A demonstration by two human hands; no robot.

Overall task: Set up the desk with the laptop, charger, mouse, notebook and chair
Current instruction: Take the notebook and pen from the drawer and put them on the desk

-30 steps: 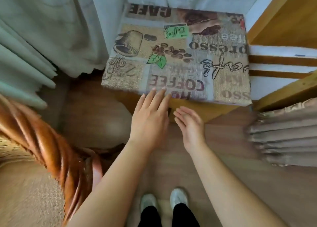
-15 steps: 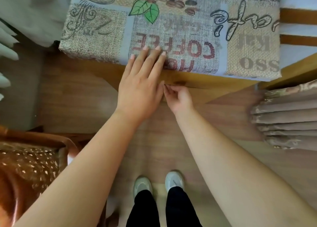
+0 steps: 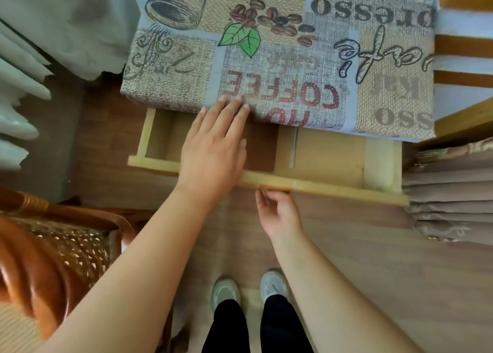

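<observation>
Head view: pale wooden drawer (image 3: 320,185) stands pulled out under desk with coffee-print cloth (image 3: 293,67); right hand (image 3: 278,214) pinches drawer front, fingers curled beneath its edge; left hand (image 3: 213,152) flat, fingers spread, tips on cloth edge; woven rattan chair (image 3: 53,246) lower left

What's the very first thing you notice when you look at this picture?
The bright coffee-print tablecloth fills the top, with red COFFEE letters and green leaves. Just below it a wooden drawer is pulled open: the right hand pinches its front edge while the left hand lies flat across it onto the cloth. A shiny brown wicker chair sits at lower left.
</observation>
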